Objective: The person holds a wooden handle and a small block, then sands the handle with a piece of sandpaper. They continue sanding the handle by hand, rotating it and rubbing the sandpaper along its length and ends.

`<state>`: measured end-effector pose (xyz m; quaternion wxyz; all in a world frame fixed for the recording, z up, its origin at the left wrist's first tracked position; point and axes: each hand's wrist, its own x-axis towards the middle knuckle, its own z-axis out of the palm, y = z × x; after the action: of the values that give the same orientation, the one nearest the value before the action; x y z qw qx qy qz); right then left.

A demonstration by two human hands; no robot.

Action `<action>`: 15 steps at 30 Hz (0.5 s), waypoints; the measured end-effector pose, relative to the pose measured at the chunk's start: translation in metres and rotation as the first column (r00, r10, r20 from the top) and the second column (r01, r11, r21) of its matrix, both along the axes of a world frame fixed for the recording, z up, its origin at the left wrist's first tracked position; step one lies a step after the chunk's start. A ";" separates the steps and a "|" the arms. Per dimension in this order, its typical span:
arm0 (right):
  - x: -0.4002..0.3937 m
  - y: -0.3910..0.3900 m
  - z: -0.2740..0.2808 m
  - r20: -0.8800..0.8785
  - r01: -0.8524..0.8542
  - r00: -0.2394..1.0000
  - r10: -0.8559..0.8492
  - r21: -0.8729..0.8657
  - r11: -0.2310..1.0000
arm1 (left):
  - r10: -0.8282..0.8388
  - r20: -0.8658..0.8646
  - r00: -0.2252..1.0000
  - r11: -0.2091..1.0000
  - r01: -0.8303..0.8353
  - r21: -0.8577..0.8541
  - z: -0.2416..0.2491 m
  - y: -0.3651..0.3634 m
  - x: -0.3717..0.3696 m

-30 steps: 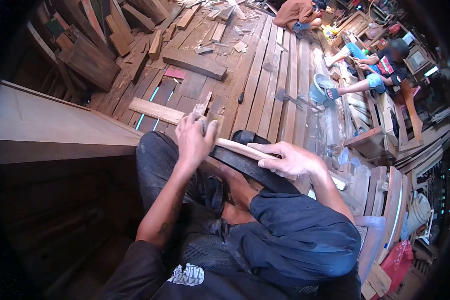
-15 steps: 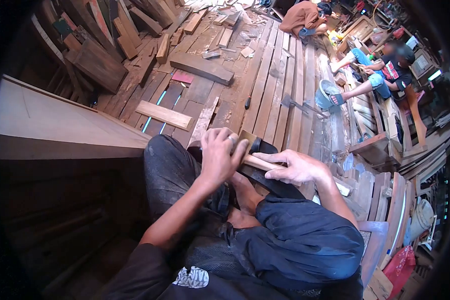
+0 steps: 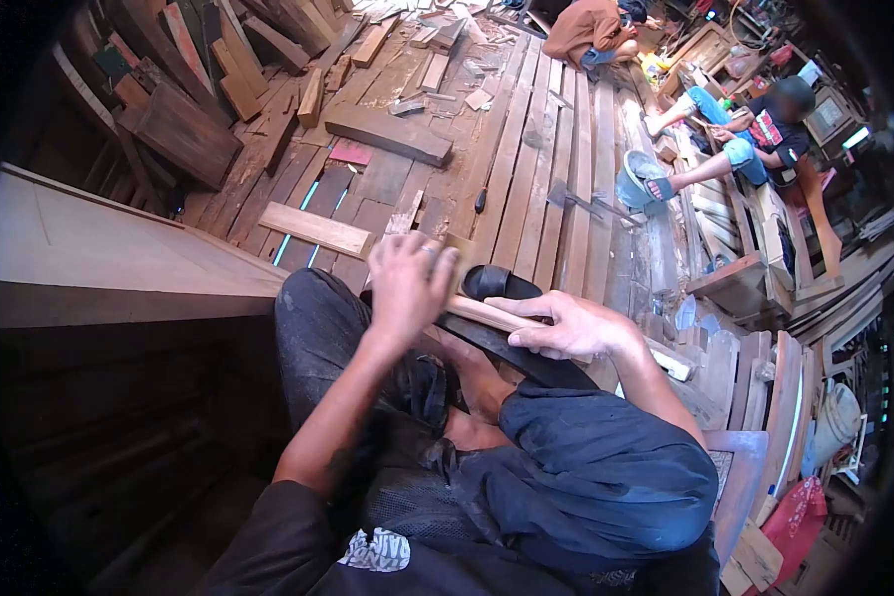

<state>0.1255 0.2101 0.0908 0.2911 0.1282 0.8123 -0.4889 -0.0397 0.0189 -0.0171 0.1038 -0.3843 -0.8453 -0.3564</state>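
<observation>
My left hand is closed around a tan folded sheet that looks like sandpaper, pressed over the far end of a slim pale wooden strip. That end is hidden beneath my fingers. Around the near end of the strip, the thumb and fingers of my right hand are closed. A long dark board lies under the strip, between my bent legs. Just beyond it a black sandal rests on the floor.
A pale plank and a thick dark beam lie ahead on the plank floor. A hatchet-like tool and a bucket are to the right. Two people sit farther off. A large pale panel stands at left.
My left hand has slid left along the strip with the sheet, baring more of the wood. My right hand keeps its hold and has shifted slightly left. The view has turned a little.
</observation>
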 end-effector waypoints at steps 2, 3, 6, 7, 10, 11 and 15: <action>0.000 0.001 -0.003 -0.005 0.007 1.000 -0.007 -0.014 1.000 | 0.042 0.048 0.998 0.995 -0.038 -0.091 -0.001 -0.012 -0.020; 0.000 0.000 0.000 0.028 0.020 0.999 -0.019 -0.026 0.999 | 0.059 0.087 0.994 0.988 -0.045 -0.151 0.004 -0.017 -0.024; 0.000 -0.001 -0.001 0.047 0.034 0.998 -0.032 -0.040 0.999 | -0.027 0.021 0.999 0.999 0.028 -0.045 0.009 -0.013 0.000; 0.001 0.000 -0.002 0.047 0.033 0.998 -0.032 -0.037 0.999 | -0.090 -0.004 0.996 0.996 0.090 -0.022 0.013 -0.009 0.013; 0.001 0.000 -0.001 0.018 0.024 1.000 -0.024 -0.029 0.999 | -0.059 0.028 0.998 0.998 0.059 0.017 0.003 -0.005 0.015; 0.000 0.000 -0.001 0.028 0.049 0.998 -0.047 -0.038 0.998 | 0.003 0.041 0.999 1.000 -0.004 0.020 -0.007 -0.008 0.003; -0.001 -0.001 0.008 0.139 0.112 0.986 -0.093 -0.133 0.985 | 0.085 0.193 0.977 0.990 -0.061 -0.127 -0.005 -0.026 -0.027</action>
<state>0.1244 0.2089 0.0985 0.3269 0.1811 0.7470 -0.5498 -0.0667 -0.0066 -0.0221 0.0089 -0.3211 -0.8850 -0.3371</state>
